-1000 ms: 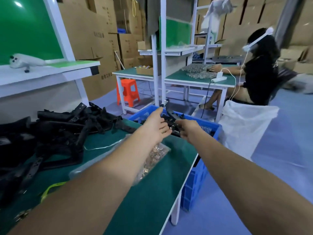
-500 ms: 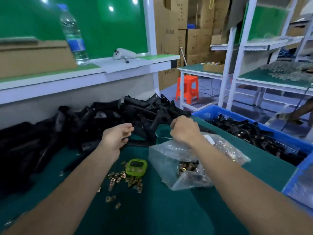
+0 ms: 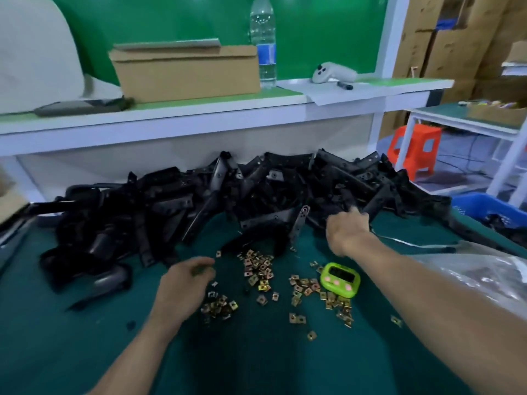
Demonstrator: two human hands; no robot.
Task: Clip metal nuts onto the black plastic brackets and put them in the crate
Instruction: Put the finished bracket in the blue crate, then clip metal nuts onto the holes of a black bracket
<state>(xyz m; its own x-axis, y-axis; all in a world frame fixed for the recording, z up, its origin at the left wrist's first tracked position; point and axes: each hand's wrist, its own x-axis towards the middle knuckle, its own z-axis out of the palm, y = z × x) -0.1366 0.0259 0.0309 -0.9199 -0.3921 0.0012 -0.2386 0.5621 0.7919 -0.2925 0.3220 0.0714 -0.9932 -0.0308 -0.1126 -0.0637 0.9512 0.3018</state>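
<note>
Head view. Along the back of the dark green desk (image 3: 256, 360), under a white shelf (image 3: 199, 121) — a long heap of black plastic brackets (image 3: 199, 201). In front of it, loose on the desk, small brass-coloured metal nuts (image 3: 258, 269), with a lime-green digital timer (image 3: 339, 277) just beside them on the right. Left hand (image 3: 185, 280) low over the desk at the left edge of the nuts, fingers curled and blurred; cannot tell whether pinching a nut. Right hand (image 3: 346, 232) stretched to the near edge of the heap, touching a bracket — grip hidden behind the knuckles, cannot tell. At far right, a corner of the blue plastic crate (image 3: 484, 205) with brackets inside, and a crumpled clear plastic bag (image 3: 484, 269). On the shelf: brown cardboard box (image 3: 185, 72), clear water bottle (image 3: 263, 38), white handheld controller (image 3: 333, 72).
</note>
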